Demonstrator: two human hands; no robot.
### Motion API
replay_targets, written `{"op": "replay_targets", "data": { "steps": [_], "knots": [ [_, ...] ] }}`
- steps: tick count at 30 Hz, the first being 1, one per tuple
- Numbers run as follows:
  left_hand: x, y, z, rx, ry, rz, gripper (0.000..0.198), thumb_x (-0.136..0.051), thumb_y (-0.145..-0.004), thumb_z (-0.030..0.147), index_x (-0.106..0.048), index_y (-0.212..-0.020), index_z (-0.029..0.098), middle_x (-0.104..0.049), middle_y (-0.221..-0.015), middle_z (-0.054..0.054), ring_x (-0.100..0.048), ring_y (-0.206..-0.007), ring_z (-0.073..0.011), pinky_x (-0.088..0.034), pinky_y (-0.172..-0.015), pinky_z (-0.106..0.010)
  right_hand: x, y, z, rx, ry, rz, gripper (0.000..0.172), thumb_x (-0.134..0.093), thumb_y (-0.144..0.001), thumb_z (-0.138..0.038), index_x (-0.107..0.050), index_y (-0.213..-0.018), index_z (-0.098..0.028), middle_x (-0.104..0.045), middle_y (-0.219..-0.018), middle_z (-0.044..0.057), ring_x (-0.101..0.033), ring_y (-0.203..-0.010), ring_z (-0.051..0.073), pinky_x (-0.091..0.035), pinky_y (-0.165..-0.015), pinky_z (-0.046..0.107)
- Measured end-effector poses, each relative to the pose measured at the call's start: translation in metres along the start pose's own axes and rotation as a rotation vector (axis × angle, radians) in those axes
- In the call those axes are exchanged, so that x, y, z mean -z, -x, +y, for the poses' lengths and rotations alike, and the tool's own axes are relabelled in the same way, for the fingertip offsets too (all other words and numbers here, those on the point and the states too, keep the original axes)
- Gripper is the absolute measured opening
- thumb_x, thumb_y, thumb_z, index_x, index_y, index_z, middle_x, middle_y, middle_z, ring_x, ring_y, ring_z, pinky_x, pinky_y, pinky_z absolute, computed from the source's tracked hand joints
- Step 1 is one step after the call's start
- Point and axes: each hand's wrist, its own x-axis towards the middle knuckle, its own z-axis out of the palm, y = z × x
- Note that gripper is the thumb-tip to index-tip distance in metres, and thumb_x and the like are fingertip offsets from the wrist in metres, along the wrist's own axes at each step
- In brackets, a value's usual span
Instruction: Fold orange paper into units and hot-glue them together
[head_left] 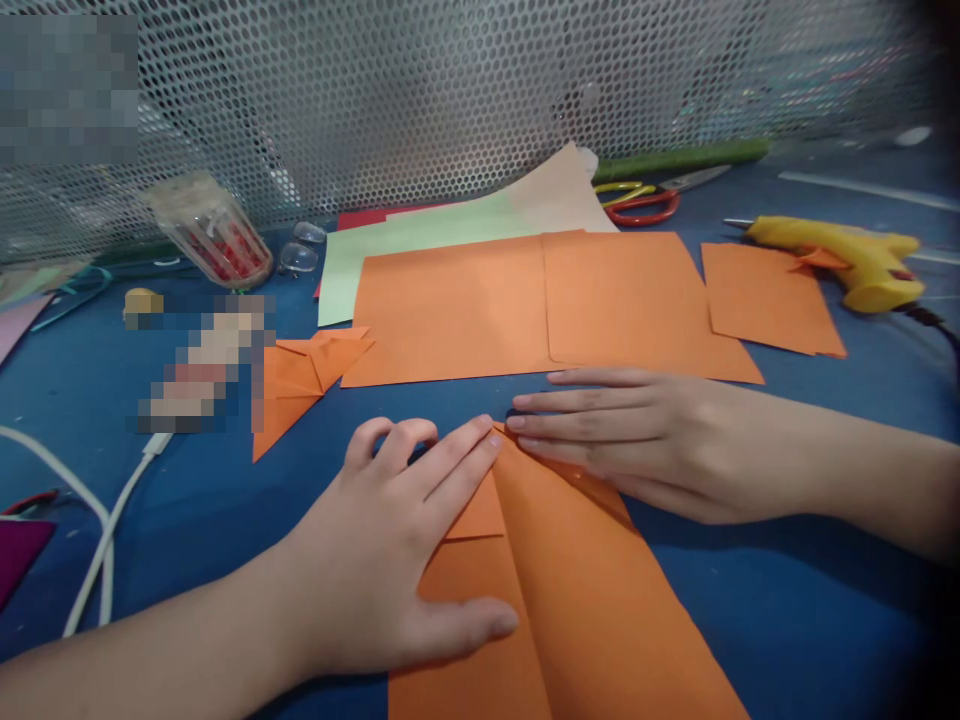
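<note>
A sheet of orange paper (pixel 600 600), folded in part, lies in front of me with its narrow tip pointing away. My left hand (pixel 405 540) presses on its left side, fingertips at the tip and thumb stretched out over the paper. Flat on the right flap near the tip rests my right hand (pixel 660 440), its fingers stretched out together. A crease runs down the middle of the sheet, and the right part stands slightly raised. To the left is a folded orange paper piece (pixel 300 385), partly blurred by pixelation.
Behind lie orange sheets (pixel 450 310), green paper (pixel 341 280) and scissors (pixel 645 205). A yellow glue gun (pixel 840 250) is at right, by small orange squares (pixel 772 305). At left are a jar (pixel 217 235), a white cable (pixel 112 540) and a pixelated object. Perforated metal (pixel 450 100) borders the back.
</note>
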Motion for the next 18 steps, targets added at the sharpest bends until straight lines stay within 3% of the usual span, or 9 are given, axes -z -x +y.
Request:
{"op": "replay_targets", "data": {
  "steps": [2,7,13,18],
  "knots": [
    [0.000,0.001,0.000,-0.006,-0.020,0.006,0.096,-0.053,-0.106,0.087,-0.052,-0.175,0.019,-0.049,-0.182,-0.001,-0.055,-0.130,-0.0365,-0.028,-0.124,-0.049,0.000,0.001,0.000,0.006,0.014,-0.005,0.044,-0.044,-0.118,-0.014,-0.066,-0.156,-0.005,-0.067,-0.162,0.015,-0.049,-0.161,0.017,-0.026,-0.139,0.034],
    [0.004,-0.006,-0.001,0.063,0.104,-0.033,0.107,-0.066,-0.096,0.091,-0.048,-0.178,0.025,-0.059,-0.175,-0.003,-0.056,-0.122,-0.0361,-0.034,-0.119,-0.052,0.002,0.002,0.003,0.005,-0.017,-0.018,0.046,-0.045,-0.119,-0.016,-0.063,-0.161,-0.012,-0.069,-0.159,0.011,-0.051,-0.160,0.017,-0.030,-0.138,0.036],
    [0.005,-0.013,-0.001,0.105,0.194,-0.031,0.105,-0.053,-0.099,0.097,-0.053,-0.175,0.025,-0.067,-0.164,-0.008,-0.056,-0.119,-0.0357,-0.037,-0.115,-0.056,0.006,-0.002,0.000,-0.001,0.035,-0.046,0.045,-0.040,-0.121,-0.018,-0.073,-0.151,-0.010,-0.069,-0.159,0.010,-0.046,-0.162,0.017,-0.021,-0.140,0.034],
    [0.004,-0.013,0.000,0.087,0.150,-0.040,0.103,-0.052,-0.100,0.096,-0.056,-0.173,0.024,-0.067,-0.164,-0.009,-0.056,-0.119,-0.0353,-0.037,-0.116,-0.056,0.002,0.002,0.000,-0.046,-0.072,-0.063,0.045,-0.042,-0.121,-0.021,-0.068,-0.157,-0.012,-0.067,-0.162,0.013,-0.056,-0.157,0.016,-0.024,-0.141,0.037]
  ]
}}
